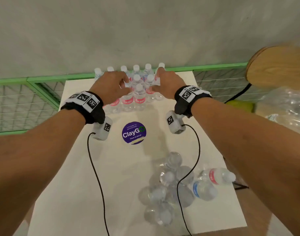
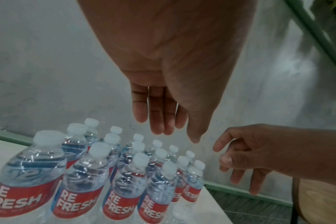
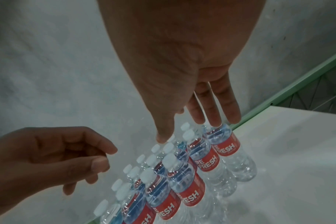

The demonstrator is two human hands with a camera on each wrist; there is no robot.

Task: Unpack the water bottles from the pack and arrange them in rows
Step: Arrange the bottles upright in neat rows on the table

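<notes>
**Both hands over the standing rows**

At the far end of the white rectangular table (image 1: pixel 74 167), clear plastic water bottles with white caps and red "REFRESH" labels (image 1: pixel 139 97) stand upright in rows. The exact count is uncertain, since hands cover part of the group; the left wrist view shows at least fourteen caps.

On the left, the left hand (image 1: pixel 110 86) hovers over the rows, fingers loosely extended, holding nothing. A round purple "ClayGO" sticker (image 1: pixel 134 132) lies mid-table. To its right, the right hand (image 1: pixel 164 82) has straight fingers, and the right wrist view shows the fingertips (image 3: pixel 214 119) at the top of the end bottle (contact is not certain).

Only the head view shows the near right end: the clear shrink-wrapped pack of bottles (image 1: pixel 164 189), and two loose bottles lying on their sides (image 1: pixel 212 181), one red-labelled, one blue-labelled.
</notes>
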